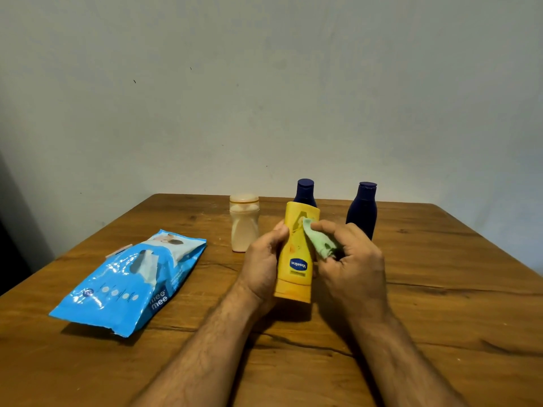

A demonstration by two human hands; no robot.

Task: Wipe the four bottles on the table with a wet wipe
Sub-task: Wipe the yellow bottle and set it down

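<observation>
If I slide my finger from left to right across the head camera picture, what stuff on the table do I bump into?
Blue wipes pack → cream bottle → left hand → yellow bottle → green wipe → right hand. The two dark blue bottles overlap these, so they are left out.

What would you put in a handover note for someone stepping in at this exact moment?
Left hand: grip around the yellow plastic Vaseline bottle, held off the table, cap end toward the person.
Right hand: pinching the pale green wet wipe against that bottle's side.
Cream plastic bottle and two dark blue plastic bottles stand upright behind.
Blue wipes pack lies at the left on the wooden table.
Done: yellow bottle underway. Whether the others are wiped cannot be told.
</observation>
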